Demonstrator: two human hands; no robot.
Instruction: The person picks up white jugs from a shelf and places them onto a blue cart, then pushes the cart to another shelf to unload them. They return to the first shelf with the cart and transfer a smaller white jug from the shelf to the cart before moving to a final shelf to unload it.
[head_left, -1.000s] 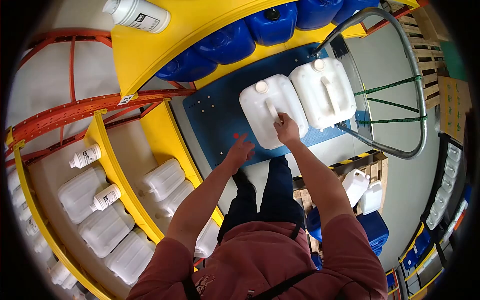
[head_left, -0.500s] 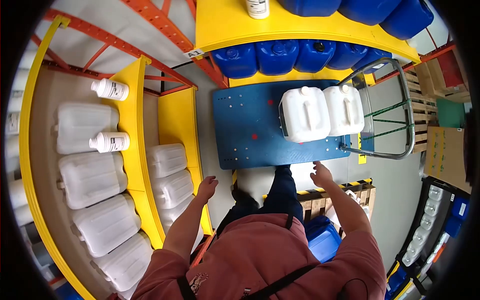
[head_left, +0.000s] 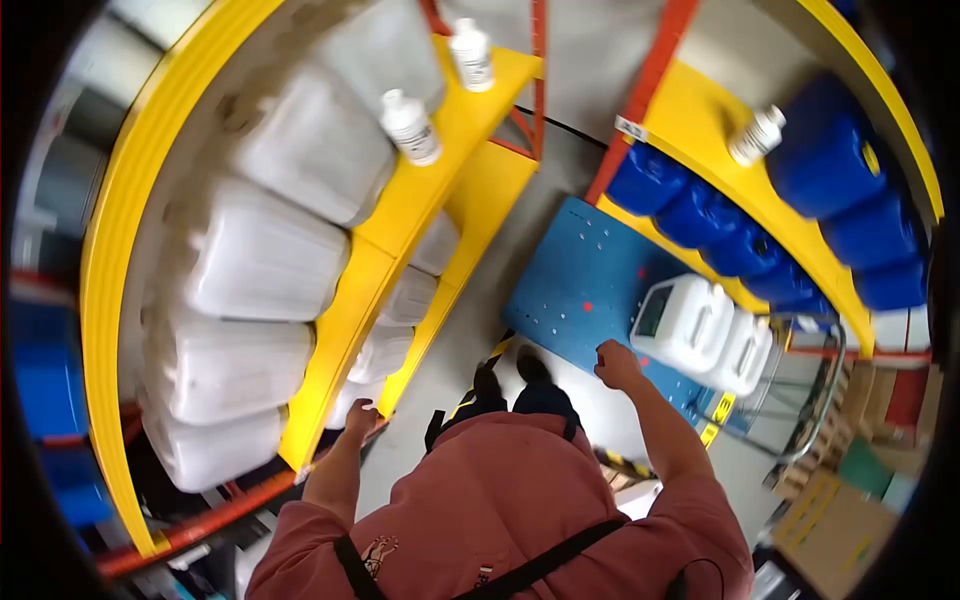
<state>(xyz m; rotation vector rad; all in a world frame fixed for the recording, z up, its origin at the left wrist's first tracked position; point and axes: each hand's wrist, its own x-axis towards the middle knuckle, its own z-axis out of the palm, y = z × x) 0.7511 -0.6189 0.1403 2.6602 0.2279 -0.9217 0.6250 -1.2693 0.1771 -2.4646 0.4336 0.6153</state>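
Warehouse (yellow shelves [head_left: 385,240], blue canisters [head_left: 825,150], flatbed trolley [head_left: 560,280])

Toward the upper right of the frame, a white bottle [head_left: 757,138] with a printed label stands on a yellow shelf [head_left: 690,112] beside large blue canisters [head_left: 830,150], with a row of smaller-looking blue containers [head_left: 698,212] on the level below and a small white tag [head_left: 631,128] where the shelf meets a red upright [head_left: 660,65]. Two labelled bottles [head_left: 411,130] stand near the top, left of centre. At lower right lies a cardboard box [head_left: 832,535] with yellow stripes, a green object [head_left: 866,468] just above it.
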